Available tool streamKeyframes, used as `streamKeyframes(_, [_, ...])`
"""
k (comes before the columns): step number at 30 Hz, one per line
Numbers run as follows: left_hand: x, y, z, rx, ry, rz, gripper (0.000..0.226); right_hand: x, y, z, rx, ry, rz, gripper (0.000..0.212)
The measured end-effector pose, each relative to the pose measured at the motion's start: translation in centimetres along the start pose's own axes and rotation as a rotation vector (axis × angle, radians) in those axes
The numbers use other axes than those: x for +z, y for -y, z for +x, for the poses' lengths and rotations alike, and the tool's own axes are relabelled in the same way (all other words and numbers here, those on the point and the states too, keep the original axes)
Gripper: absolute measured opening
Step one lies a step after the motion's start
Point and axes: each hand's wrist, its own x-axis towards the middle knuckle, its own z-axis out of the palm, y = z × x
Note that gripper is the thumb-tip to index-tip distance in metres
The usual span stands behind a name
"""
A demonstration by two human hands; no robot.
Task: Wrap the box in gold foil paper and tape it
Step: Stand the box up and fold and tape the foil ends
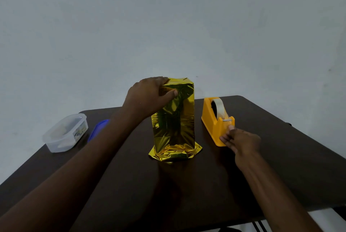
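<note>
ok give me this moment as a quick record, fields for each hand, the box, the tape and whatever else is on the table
left hand: grips the upper part of the foil-wrapped box, thumb on its front face
right hand: fingertips pinch the tape end at the dispenser's cutter
foil-wrapped box: upright, loose gold foil splayed at its base
tape dispenser: yellow, right of the box
plastic container: clear, far left
blue lid: beside the container
table: dark brown

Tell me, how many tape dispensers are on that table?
1. The orange tape dispenser sits right of the gold-wrapped box; the right hand is pinching at its front end. None other shows.
</note>
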Motion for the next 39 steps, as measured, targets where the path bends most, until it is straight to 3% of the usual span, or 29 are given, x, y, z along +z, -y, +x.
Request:
streamKeyframes(10, [0.0, 0.1, -0.1, 0.007, -0.009, 0.009, 0.073, -0.9, -1.9, -1.0, 0.002, 0.051, -0.079, 0.004])
streamKeyframes(18, [0.1, -0.2, -0.2, 0.015, -0.017, 0.025, 0.073, -0.3, 3.9, -3.3, -0.486, 0.368, -0.335, 0.012])
streamKeyframes(26, [-0.4, -0.8, -1.0, 0.051, -0.069, 0.060, 0.063, 9.0, 13.4, -5.6, -0.860, 0.846, -0.580, 0.009])
streamKeyframes(29, [-0.8, -0.6, -1.2, 0.049, -0.066, 0.066, 0.063, 13.3, 14.5, -5.2, -0.824, 0.994, -0.811, 0.012])
streamKeyframes(32, [-1.0, -0.8, -1.4, 0.050, -0.055, 0.065, 0.061, 15.4, 14.5, -3.9, -0.781, 1.025, -1.007, 0.018])
streamKeyframes(39, [-0.9, -0.7, -1.2, 0.058, -0.049, 0.050, 0.061, 16.8, 14.6, -3.0, -0.744, 1.043, -1.122, 0.020])
